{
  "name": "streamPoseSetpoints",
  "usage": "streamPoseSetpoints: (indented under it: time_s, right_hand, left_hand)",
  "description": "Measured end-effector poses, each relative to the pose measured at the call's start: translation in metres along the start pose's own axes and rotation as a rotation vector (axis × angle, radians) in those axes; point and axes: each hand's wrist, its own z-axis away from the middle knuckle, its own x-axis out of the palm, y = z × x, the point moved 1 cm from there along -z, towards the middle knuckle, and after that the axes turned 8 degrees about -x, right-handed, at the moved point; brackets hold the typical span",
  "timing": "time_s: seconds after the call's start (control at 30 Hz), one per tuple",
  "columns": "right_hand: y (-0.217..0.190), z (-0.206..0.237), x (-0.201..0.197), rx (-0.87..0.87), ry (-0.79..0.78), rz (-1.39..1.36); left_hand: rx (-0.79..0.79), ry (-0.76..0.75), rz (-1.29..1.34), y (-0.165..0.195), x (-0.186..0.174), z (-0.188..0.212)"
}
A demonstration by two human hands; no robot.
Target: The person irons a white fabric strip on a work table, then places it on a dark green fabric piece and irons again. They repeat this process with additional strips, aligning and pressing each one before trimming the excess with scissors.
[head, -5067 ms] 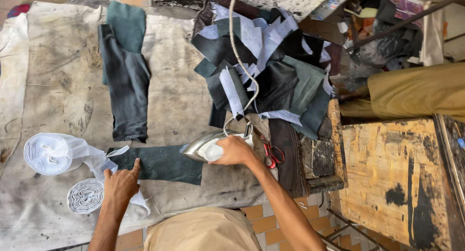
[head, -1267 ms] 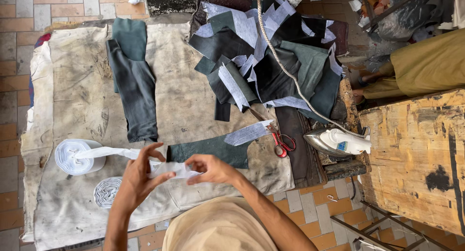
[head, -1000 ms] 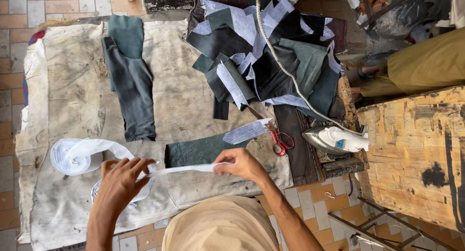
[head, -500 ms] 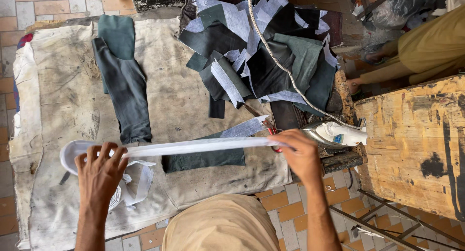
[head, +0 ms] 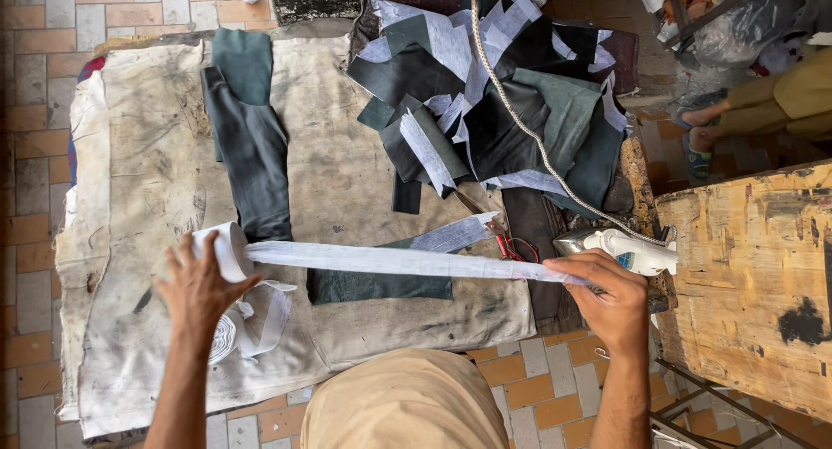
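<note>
The white tape (head: pixel 390 261) is now pulled out into a long, straight band, where a second ago it was only a short piece between the two hands. The left hand (head: pixel 201 284) is closed around the roll (head: pixel 227 250) at the left end, thumb below and fingers over it. The right hand (head: pixel 608 297) has gone far to the right and pinches the free end of the tape, just beside the iron (head: pixel 620 248), which rests at the right edge of the cloth-covered counter (head: pixel 147 189).

The band hangs tight above the dark green fabric piece (head: pixel 381 284), which lies flat on the counter under its middle. More loose tape (head: pixel 256 315) lies below the left hand. The red scissors (head: pixel 511 244) rest near the right end of the band, and a pile of dark fabric pieces (head: pixel 485 102) lies farther back.

I judge that enough tape is now drawn out to span the green piece, so the work has moved from unrolling to measuring the band against the fabric.
</note>
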Motion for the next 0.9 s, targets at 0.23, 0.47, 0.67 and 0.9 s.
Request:
streamPoseSetpoints:
  time_s: [0.23, 0.47, 0.67, 0.9]
  right_hand:
    - [0.006, 0.011, -0.028, -0.085, 0.05, 0.108]
    - [0.053, 0.029, -0.065, -0.136, 0.268, -0.003]
    - [0.049, 0.04, -0.116, 0.084, 0.392, 0.144]
    - [0.036, 0.039, -0.139, 0.249, 0.071, 0.092]
  left_hand:
    - [0.003, -0.232, 0.39, -0.024, -0.031, -0.016]
    - [0.092, -0.439, 0.808, -0.068, -0.035, -0.023]
    - [-0.116, -0.524, 0.722, -0.099, -0.04, -0.031]
    - [0.121, -0.234, 0.196, -0.077, -0.062, -0.049]
